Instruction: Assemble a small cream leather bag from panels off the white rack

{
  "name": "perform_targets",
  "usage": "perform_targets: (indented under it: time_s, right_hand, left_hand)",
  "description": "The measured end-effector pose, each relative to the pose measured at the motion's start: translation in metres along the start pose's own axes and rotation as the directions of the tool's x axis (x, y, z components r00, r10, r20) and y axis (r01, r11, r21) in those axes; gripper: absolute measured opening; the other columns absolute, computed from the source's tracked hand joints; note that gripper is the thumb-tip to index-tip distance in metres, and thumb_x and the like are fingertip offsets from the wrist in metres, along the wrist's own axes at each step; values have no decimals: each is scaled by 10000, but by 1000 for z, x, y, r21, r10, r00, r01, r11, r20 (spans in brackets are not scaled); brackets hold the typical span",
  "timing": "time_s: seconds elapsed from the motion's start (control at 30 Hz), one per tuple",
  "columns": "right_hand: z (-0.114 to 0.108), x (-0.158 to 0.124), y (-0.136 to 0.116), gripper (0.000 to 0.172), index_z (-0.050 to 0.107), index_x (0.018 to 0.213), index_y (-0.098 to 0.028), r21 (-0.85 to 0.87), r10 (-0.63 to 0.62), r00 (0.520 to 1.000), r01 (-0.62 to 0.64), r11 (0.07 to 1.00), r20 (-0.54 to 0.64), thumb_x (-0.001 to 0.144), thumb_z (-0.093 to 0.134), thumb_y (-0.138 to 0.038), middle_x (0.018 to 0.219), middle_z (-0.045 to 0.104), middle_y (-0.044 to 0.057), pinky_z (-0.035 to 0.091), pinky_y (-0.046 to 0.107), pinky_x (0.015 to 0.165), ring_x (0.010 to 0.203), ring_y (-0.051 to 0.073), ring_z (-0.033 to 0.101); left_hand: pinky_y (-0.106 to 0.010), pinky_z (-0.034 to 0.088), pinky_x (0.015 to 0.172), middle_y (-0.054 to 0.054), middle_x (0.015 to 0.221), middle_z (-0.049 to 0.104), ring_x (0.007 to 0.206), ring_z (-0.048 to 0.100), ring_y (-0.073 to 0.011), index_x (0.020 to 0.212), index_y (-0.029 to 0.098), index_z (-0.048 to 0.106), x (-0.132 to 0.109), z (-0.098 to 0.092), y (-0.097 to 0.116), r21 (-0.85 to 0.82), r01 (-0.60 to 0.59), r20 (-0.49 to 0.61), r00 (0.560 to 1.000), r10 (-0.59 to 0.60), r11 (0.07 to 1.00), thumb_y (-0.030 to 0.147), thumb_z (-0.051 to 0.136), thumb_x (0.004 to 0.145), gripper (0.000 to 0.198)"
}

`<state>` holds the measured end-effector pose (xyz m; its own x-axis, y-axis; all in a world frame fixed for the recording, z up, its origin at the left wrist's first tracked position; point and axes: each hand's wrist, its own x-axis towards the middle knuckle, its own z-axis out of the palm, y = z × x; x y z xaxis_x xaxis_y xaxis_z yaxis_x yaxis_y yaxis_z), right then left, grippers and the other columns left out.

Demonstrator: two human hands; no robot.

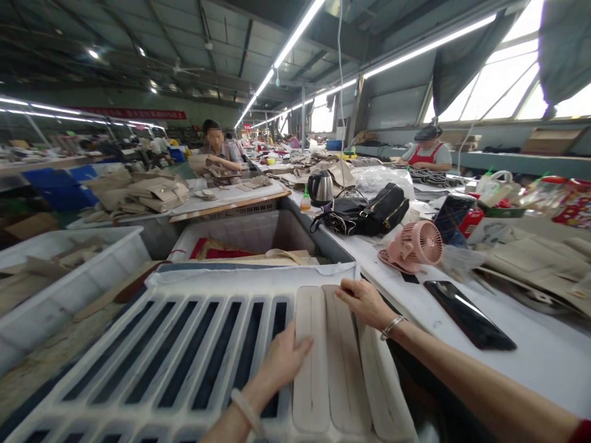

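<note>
Long beige fabric-like strips with rounded ends and a line down the middle lie side by side at the right of a white slotted tray (184, 411). My left hand (282, 360) is at the long left edge of the leftmost strip (312, 369), its thumb over the face and its other fingers partly hidden and blurred. My right hand (367, 303) is closed, fingers pinched at the far end of the middle strip (346, 369). A third strip (385, 394) lies further right, partly beneath my right forearm. Dark narrow slots fill the tray to the left.
A pink fan (413, 246), black phone (468, 314), black bag (378, 209) and kettle (320, 187) stand on the white table (545, 363) at right. Plastic bins (106, 258) hold beige pieces at left. Two people (221, 157) sit farther back, among others.
</note>
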<state>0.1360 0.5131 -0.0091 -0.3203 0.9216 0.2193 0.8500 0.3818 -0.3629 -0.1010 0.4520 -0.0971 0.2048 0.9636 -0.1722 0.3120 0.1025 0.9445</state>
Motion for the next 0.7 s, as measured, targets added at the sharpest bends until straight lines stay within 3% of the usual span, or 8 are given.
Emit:
perform_targets:
  time_s: [0.1,0.2,0.33,0.43,0.5,0.57,0.63,0.7]
  right_hand:
    - [-34,-24,-25,389,384,649,-193,85,-121,984,132,988,-128,969,458,-403,614,430,-47,300,266,689,632,107,416]
    - [-63,-51,-53,374,363,657,-195,49,-304,920,326,944,-248,983,456,-352,618,405,-41,283,281,664,614,109,383]
    - [-78,-61,-66,340,406,662,-193,-109,-441,867,427,898,-233,975,469,-309,602,445,-32,268,294,640,587,111,377]
    - [-76,-47,-54,381,455,614,-197,-63,-151,966,141,988,-212,902,576,-414,545,464,-28,254,284,576,539,114,396]
    - [-74,-39,-51,384,480,597,-197,-6,68,976,-70,997,-205,824,664,-446,523,486,-30,243,273,544,516,112,422]
    - [-73,-40,-58,372,496,628,-195,-32,-86,978,81,996,-192,817,664,-467,543,514,-30,268,272,572,535,110,446]
    - [-78,-45,-73,372,482,653,-194,-70,-376,908,369,927,-183,857,611,-476,558,508,-30,285,284,609,549,103,438]
    - [-88,-49,-87,423,415,603,-196,-45,-462,844,469,882,-271,910,537,-462,507,423,-44,264,286,573,499,89,359]
  left_hand:
    - [-320,483,807,-62,908,675,927,623,-238,973,163,591,-26,7,-12,-172,-4,42,999,12,985,548,512,867,407]
    - [-305,492,811,-50,931,688,904,631,-215,1049,152,597,-37,2,-9,-313,12,84,996,15,950,567,519,879,455]
    - [-312,494,850,-61,1010,694,954,633,-221,1097,153,592,-38,-1,-5,-312,-19,62,997,41,950,573,540,870,481]
    - [-329,495,857,-67,993,697,941,639,-226,1100,150,588,-35,3,-11,-283,-11,23,1000,19,959,590,503,882,498]
    - [-344,495,861,-77,977,700,918,644,-231,1083,137,595,-32,7,-16,-265,-7,13,1000,11,964,598,481,883,516]
    - [-351,488,887,-86,1002,698,947,641,-239,1074,130,600,-30,10,-18,-252,-16,18,1000,21,968,609,486,872,533]
    - [-347,480,907,-88,1032,693,979,632,-242,1077,133,600,-29,11,-19,-231,-29,17,999,34,973,624,496,857,548]
    - [-338,476,912,-80,1046,690,986,627,-234,1095,142,592,-29,10,-20,-205,-29,15,999,33,978,632,476,861,555]
